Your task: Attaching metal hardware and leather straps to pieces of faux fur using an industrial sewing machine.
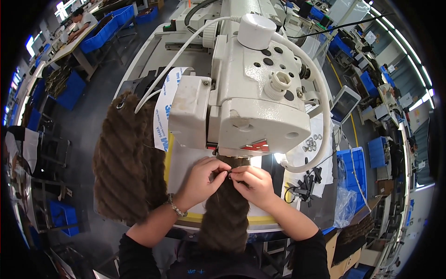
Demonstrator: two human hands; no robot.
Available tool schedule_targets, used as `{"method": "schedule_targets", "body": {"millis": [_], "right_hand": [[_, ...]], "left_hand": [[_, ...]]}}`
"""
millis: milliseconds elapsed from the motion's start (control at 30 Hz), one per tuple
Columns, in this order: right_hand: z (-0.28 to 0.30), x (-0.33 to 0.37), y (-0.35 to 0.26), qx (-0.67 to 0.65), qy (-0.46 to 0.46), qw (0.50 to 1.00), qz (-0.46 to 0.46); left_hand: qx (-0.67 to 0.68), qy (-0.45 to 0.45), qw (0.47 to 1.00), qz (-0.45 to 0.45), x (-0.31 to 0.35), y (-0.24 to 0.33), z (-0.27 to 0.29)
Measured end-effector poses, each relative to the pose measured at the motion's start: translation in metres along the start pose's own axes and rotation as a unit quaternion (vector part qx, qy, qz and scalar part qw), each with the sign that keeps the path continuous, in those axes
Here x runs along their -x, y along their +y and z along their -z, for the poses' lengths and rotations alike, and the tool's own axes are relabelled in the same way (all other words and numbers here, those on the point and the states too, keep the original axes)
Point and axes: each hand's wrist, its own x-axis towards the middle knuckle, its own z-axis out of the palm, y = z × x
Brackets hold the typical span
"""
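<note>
Cream-white metal of the machine stands beyond the brown fur strip, which runs from under its head toward the person's body. Near the strip's far end, the left hand and right hand nearly meet, each closed in a fingertip pinch, though what they grip is too small to tell; laying the fur flat and parting its pile would likely help.

A blue crate stands at right, and a person (far upper left) leans over a table.
</note>
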Motion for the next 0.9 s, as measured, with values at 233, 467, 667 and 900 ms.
{"method": "schedule_targets", "body": {"millis": [233, 467, 667, 900], "right_hand": [[0.007, -0.007, 0.011, 0.054, 0.043, 0.989, -0.132], [0.004, -0.008, 0.024, 0.087, 0.03, 0.991, -0.097], [0.004, 0.001, 0.021, 0.028, -0.008, 0.984, -0.174], [0.001, -0.005, 0.025, 0.08, 0.018, 0.993, -0.09]], "left_hand": [[-0.337, 0.005, 0.939, -0.076, -0.009, -0.008, -0.004], [-0.395, 0.011, 0.91, -0.128, -0.016, -0.01, -0.006], [-0.434, -0.035, 0.896, -0.084, -0.012, -0.002, -0.01], [-0.491, 0.016, 0.858, -0.152, -0.012, 0.002, -0.011]]}}
